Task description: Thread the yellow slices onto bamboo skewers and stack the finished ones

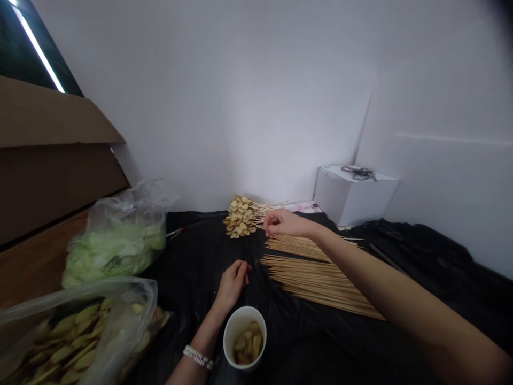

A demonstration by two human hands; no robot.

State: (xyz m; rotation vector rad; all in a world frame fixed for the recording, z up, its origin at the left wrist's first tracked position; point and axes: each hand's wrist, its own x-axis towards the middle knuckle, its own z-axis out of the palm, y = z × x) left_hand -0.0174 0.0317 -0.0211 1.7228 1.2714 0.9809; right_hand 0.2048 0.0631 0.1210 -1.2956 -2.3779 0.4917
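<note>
My right hand [277,222] reaches forward over the pale sticks of a pile of skewers threaded with yellowish, potato-like slices [241,215]. Its fingers are curled together, and whatever may be in them is hidden. Closer to me, my left hand [232,284] rests low over the black sheet with fingers bent and pressed together; I cannot make out anything in it. Just below it stands a white paper cup [229,342] with several of the same slices [249,345] inside. To the right, bare bamboo skewers [316,283] lie in two bundles, partly under my right forearm.
An open clear bag [148,299] of slices sits at the front left. Behind it is a bag of pale green pieces [112,248], with a thin red-tipped object [175,232] beside it. A white box [356,198] stands back right against the wall. Black plastic [192,256] covers the work surface.
</note>
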